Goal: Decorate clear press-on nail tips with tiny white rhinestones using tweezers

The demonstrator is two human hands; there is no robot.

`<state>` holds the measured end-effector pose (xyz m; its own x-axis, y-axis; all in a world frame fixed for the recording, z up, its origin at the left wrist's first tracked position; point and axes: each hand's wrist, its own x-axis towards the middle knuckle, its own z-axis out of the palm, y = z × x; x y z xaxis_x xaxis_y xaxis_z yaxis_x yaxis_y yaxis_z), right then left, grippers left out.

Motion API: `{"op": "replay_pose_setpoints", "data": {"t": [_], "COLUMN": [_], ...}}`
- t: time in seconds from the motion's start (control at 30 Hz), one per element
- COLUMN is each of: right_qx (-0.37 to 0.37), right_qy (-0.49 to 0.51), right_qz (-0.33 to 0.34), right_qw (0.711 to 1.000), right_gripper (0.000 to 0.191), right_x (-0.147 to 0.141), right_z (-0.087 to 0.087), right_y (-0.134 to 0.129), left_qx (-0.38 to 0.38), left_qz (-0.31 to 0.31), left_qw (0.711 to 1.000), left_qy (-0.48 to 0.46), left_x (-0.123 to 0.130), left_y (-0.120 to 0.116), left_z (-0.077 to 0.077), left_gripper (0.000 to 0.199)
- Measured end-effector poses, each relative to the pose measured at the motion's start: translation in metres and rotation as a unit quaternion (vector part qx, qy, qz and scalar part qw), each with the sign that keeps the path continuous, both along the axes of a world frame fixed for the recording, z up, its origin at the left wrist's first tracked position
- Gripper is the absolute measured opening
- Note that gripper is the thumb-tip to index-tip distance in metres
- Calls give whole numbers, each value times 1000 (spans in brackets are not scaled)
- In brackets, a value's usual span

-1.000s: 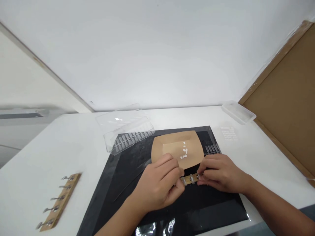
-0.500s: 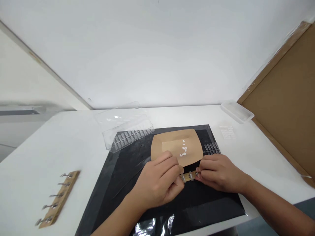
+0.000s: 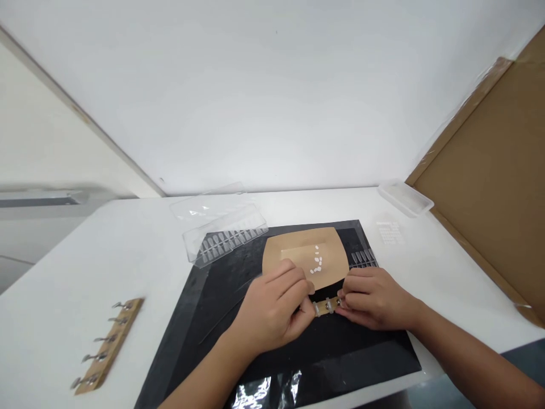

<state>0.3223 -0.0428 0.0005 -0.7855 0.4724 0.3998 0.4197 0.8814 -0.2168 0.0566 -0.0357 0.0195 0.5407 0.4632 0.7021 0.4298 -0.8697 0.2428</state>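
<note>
Both my left hand point(image 3: 270, 307) and my right hand point(image 3: 374, 298) grip a narrow wooden strip point(image 3: 327, 307) fitted with metal clips, one hand at each end. My fingers hide most of its ends. The strip sits just in front of a tan curved pad point(image 3: 298, 255), on which lies a small cluster of white nail-shaped pieces point(image 3: 316, 263). Beneath my hands is a black mat point(image 3: 272, 346). A row of clear false nail tips point(image 3: 363, 259) lies on the mat just beyond my right hand.
A clear box of nail tips point(image 3: 225, 238) lies at the mat's far left corner, with a clear lid point(image 3: 206, 207) behind it. A second clip-fitted wooden strip point(image 3: 108, 345) lies on the white table point(image 3: 128, 267) at left. A plastic tray point(image 3: 404, 199) and cork board point(image 3: 477, 182) stand at right.
The whole view has shifted slightly as my head moved. Both hands keep hold of the wooden strip in nearly the same pose, and it has moved little.
</note>
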Motion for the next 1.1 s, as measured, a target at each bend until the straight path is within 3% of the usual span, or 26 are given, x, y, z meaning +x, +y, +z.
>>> {"op": "replay_pose_setpoints", "data": {"t": [0.13,0.33,0.5,0.67,0.9,1.1], "right_qx": [3,31,10,-23,-45,-62], "right_qy": [86,155,152,127,115,110], "right_qz": [3,-134,-231,-236,-241,-249], "right_qw": [996,978,961,963,963,960], "right_gripper": [17,10,13,15,16,22], "right_x": [2,20,35,41,42,43], "right_z": [1,8,3,-6,-9,-10], "right_y": [2,16,33,38,40,40], "left_qx": [1,-22,-34,-53,-79,-13], "left_qz": [16,31,25,35,26,62], "left_qw": [1000,998,990,980,975,977], "left_qy": [2,43,136,188,207,205], "left_x": [-1,-5,-14,-27,-41,-42], "left_y": [1,6,11,17,25,28], "left_z": [0,-1,2,4,-1,3], "left_gripper": [19,12,14,23,16,19]}}
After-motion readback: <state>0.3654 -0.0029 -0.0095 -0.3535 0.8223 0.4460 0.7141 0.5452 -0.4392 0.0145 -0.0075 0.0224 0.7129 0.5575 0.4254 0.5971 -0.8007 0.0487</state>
